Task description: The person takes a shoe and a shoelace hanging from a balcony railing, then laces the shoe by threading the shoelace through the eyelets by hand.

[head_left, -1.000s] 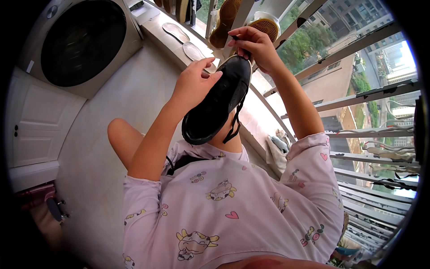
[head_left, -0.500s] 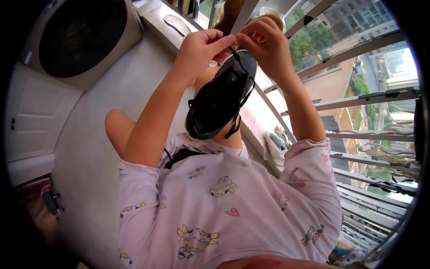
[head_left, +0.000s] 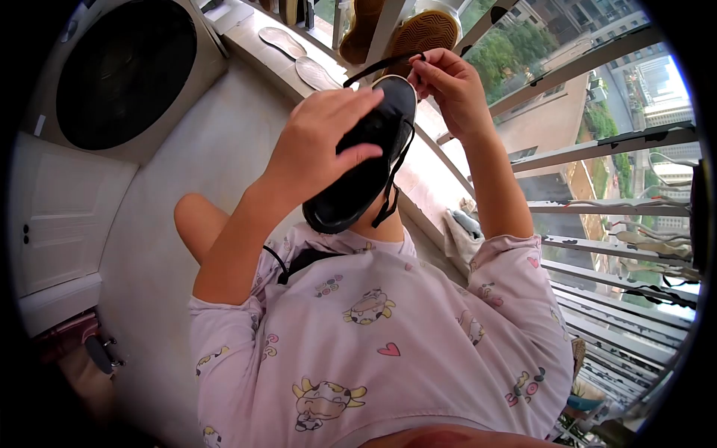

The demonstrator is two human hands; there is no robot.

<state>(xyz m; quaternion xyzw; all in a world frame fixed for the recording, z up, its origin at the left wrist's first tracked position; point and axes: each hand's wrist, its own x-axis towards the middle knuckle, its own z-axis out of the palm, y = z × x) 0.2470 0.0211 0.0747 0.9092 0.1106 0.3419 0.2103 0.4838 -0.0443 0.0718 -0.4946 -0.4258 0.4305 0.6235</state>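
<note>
A black shoe (head_left: 343, 196) rests tilted over my bent leg, its opening turned up toward me. Across its upper lies my left hand (head_left: 317, 138), fingers stretched and thumb apart; whether the palm presses on the shoe is hidden. Beyond the toe, my right hand (head_left: 446, 84) pinches a black shoelace (head_left: 381, 66), which arcs over to the left. Loose lace also trails down the shoe's right side. In my lap, partly under my shirt, sits another black item (head_left: 310, 261) with a thin cord beside it.
Pale insoles (head_left: 317, 73) lie on the ledge (head_left: 250, 37). Brown-soled shoes (head_left: 422, 37) stand against the white railing (head_left: 620, 145) at the right. A front-loading washer (head_left: 202, 82) and a white cabinet (head_left: 63, 224) are on the left. A greyish cloth (head_left: 457, 235) lies by the railing.
My left hand has left the lace near the toe and come down over the shoe, fingers spreading. My right hand has moved slightly down, drawing the lace out in an arc.
</note>
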